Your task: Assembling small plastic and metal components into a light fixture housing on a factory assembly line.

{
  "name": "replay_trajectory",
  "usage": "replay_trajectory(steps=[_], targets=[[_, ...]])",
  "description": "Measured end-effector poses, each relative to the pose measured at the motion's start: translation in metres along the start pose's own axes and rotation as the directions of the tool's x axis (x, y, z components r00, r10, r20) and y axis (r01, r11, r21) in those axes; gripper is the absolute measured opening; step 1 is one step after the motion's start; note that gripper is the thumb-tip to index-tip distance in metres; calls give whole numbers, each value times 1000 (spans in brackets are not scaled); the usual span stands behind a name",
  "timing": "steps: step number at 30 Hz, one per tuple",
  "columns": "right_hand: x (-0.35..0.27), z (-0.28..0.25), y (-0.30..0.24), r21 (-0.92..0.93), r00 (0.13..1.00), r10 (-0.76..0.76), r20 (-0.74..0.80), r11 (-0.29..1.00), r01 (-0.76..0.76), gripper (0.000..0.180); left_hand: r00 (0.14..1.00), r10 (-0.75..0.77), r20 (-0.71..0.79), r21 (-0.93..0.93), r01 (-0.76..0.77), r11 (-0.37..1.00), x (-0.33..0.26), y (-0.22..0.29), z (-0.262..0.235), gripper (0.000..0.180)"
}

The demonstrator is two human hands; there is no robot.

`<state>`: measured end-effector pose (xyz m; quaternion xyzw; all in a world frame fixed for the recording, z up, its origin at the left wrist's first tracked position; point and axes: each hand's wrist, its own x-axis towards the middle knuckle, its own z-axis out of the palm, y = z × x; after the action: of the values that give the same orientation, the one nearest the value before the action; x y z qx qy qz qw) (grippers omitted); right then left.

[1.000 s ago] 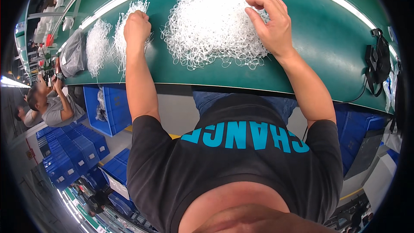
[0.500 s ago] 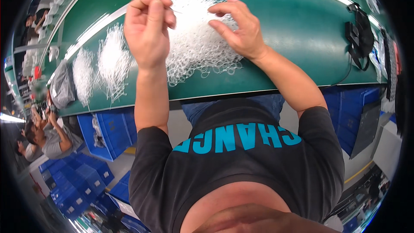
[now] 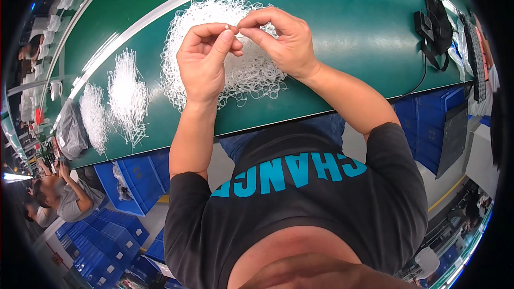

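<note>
My left hand (image 3: 206,56) pinches a thin white cable tie (image 3: 227,27) between thumb and forefinger, its small head just showing at the fingertips. Close against it, my right hand (image 3: 284,40) has thumb and forefinger closed at the same spot, seemingly on the tie's other end; the strip between is mostly hidden. Both hands are above a wide heap of white looped cable ties (image 3: 251,77) on the green table (image 3: 353,37). To the left lie a pile of straight cable ties (image 3: 127,99) and a smaller pile (image 3: 93,118).
A grey plastic bag (image 3: 71,128) sits at the table's left end. Black straps with a small box (image 3: 436,29) and a cable lie at the right end. Blue crates (image 3: 134,182) stand below the front edge. Other people (image 3: 75,198) work at the far left.
My two hands have come together, the right moving left to meet the left hand's fingertips. The view has shifted slightly, and more of the looped heap shows left of my left hand.
</note>
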<state>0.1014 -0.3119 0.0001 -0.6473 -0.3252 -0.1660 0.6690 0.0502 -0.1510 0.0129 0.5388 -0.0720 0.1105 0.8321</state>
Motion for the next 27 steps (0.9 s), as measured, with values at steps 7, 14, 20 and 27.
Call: replay_trajectory(steps=[7,14,20,27], targets=[[-5,-2,-9,-37,978,147,150,989,-143,13,1000,26,-9,-118,-27,993,3,1,-2,12],[-3,1,-9,-113,998,59,-14,992,-60,16,987,108,-123,374,-55,926,-5,-3,13,12],[-7,8,-7,104,985,85,-153,992,-69,19,990,105,-91,434,-55,899,-11,-4,17,13],[-3,0,-6,-176,997,-75,-5,982,73,12,980,118,-162,353,-55,934,-6,0,16,14]])
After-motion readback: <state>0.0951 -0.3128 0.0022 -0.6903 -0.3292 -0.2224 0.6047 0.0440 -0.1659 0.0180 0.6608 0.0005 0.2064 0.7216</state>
